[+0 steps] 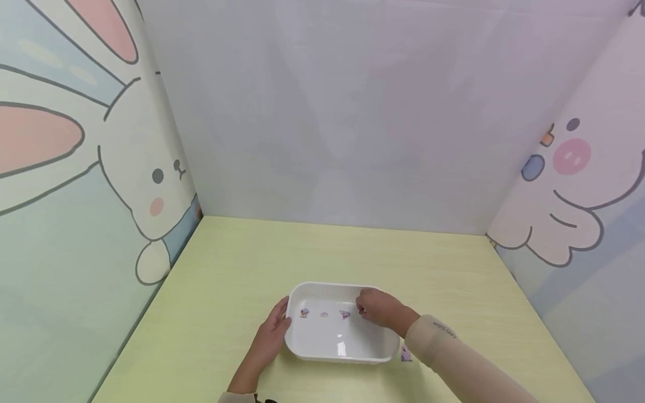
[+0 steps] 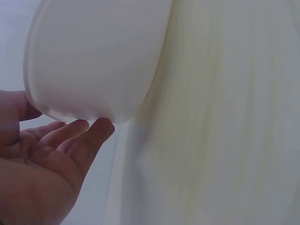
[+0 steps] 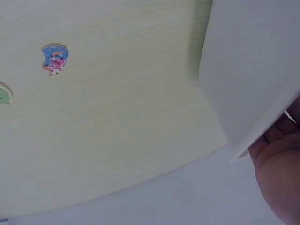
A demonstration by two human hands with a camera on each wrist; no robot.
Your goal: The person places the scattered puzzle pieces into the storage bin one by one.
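A white plastic basin (image 1: 342, 358) with rounded corners stands on the table. My left hand (image 1: 272, 333) holds its left end, thumb at the rim and fingers against the outer wall, as the left wrist view also shows. Over the right rim reaches my right hand (image 1: 380, 308), fingers curled low inside the basin. A dark pinkish bit of a small piece shows at these fingertips; its print is hidden. On the basin floor lie three small printed cutout pieces in a row: a left one (image 1: 304, 313), a flatter middle one (image 1: 324, 314) and a right one (image 1: 345, 314).
A purple-pink cutout piece (image 1: 406, 354) lies on the table by the basin's right front corner, close to the right sleeve. The right wrist view has a blue-and-pink piece (image 3: 55, 58) and a green piece (image 3: 4, 94) on the pale yellow table (image 1: 242, 257). Cloth walls enclose the table.
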